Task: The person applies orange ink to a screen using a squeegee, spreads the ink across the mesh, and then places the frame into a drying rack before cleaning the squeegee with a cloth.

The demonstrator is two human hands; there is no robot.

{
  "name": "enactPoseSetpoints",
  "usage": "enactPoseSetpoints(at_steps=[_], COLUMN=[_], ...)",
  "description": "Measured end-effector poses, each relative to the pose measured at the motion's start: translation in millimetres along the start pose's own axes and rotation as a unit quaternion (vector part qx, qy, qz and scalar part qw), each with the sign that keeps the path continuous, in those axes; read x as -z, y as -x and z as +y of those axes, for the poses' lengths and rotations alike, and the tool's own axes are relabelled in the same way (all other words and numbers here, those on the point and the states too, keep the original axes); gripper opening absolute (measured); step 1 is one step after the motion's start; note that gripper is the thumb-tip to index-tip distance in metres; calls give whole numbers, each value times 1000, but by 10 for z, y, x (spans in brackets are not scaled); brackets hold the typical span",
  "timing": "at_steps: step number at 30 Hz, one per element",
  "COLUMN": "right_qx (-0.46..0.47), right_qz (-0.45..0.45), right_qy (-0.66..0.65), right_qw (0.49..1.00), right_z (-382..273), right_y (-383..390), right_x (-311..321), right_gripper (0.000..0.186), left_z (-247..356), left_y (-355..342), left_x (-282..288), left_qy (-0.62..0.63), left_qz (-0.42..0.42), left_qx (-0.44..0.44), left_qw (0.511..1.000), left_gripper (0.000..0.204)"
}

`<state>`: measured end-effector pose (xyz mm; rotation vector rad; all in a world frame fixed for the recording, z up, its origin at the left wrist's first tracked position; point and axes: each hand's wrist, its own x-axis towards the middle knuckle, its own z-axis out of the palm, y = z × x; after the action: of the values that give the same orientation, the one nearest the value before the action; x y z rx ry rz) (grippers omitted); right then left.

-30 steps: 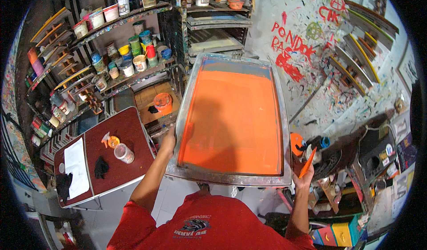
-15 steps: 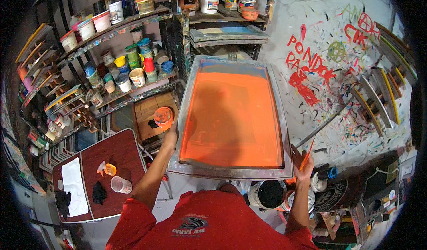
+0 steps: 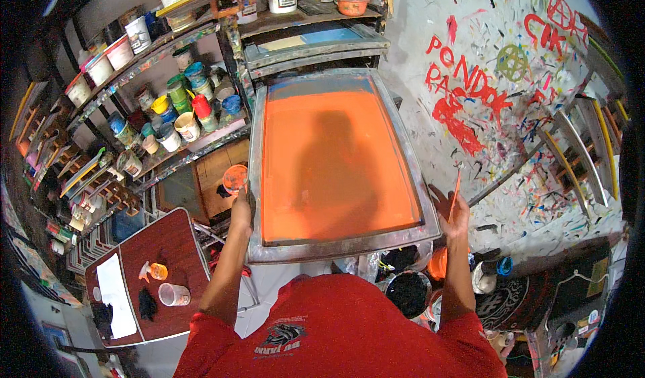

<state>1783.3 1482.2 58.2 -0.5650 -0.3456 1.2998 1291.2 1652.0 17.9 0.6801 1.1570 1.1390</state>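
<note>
A large screen-printing frame (image 3: pixel 424 225) with a grey rim lies before me, its mesh spread with orange except for a blue-grey band at the far end. My left hand (image 3: pixel 242 211) is at its left edge, fingers closed around a small orange-smeared cup (image 3: pixel 234 178). At the right edge, my right hand (image 3: pixel 457 219) has its fingertips by the rim and holds a thin orange spatula-like strip (image 3: pixel 457 184), seen nearly edge-on. Whether either hand bears the frame's weight I cannot tell. A shadow falls across the orange.
Another frame (image 3: pixel 316 47) rests in the rack beyond. Shelves at left carry several paint tubs (image 3: pixel 187 127). A dark red table (image 3: pixel 181 240) holds a spray bottle (image 3: pixel 158 271) and a clear cup (image 3: pixel 175 295). A bucket of black stuff (image 3: pixel 408 293) stands below right, near a paint-marked wall (image 3: pixel 504 129).
My view has swung a little to the right, so the frame and shelves appear farther left. The frame's tilt looks slightly different. Both hands keep the cup and the strip.
</note>
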Motion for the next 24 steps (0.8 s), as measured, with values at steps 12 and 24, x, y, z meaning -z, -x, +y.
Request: enactPoseSetpoints(at_steps=[12, 24], right_qx=[36, -22], right_qz=[-33, -71], right_qy=[98, 13], right_qw=[994, 997], right_z=[-359, -382], right_y=[-961, -1598], right_x=[73, 122], right_gripper=[56, 48], left_z=[190, 292], left_y=[-196, -950], left_x=[-697, -632], left_qy=[21, 12], left_qz=[-8, 6], left_qx=[-65, -5], left_qw=[998, 1000], left_gripper=[48, 37])
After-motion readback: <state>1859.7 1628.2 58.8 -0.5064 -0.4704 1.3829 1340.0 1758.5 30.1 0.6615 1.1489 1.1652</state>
